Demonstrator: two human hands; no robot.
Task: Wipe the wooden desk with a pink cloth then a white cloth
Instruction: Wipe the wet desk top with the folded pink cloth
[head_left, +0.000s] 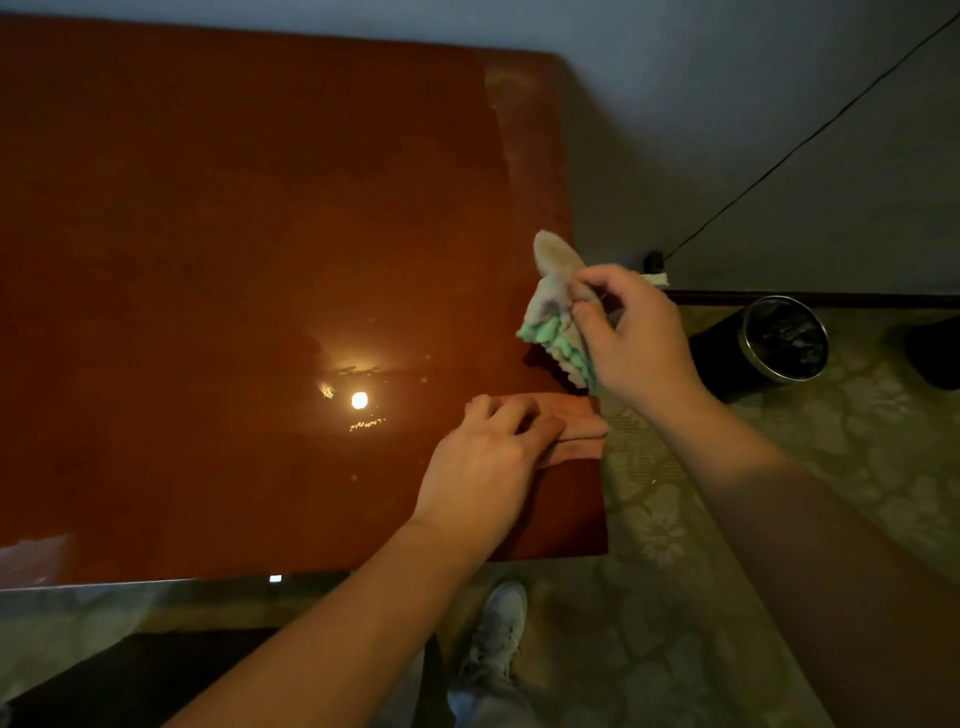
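From the head camera, the left hand lies on the pink cloth, fingers curled down over its folds and holding it against the desk. The cloth's free end pokes out past the fingertips, right at the desk's side edge. Just beyond and above that hand, the right hand is closed in a pinch, thumb and fingertips nipping the white cloth. That cloth hangs clear of the wood, its green fringe dangling below the knuckles. The pinch takes only a small fold, so a quick swing could shake the cloth loose, and it would likely drop off the edge toward the bin on the floor past the right wrist. The pink cloth sits so near the edge that a push away from the left palm could slide it off. With both cloths in hand, the order may get muddled, white going down before pink has covered the wide, glossy stretch out to the left of both hands
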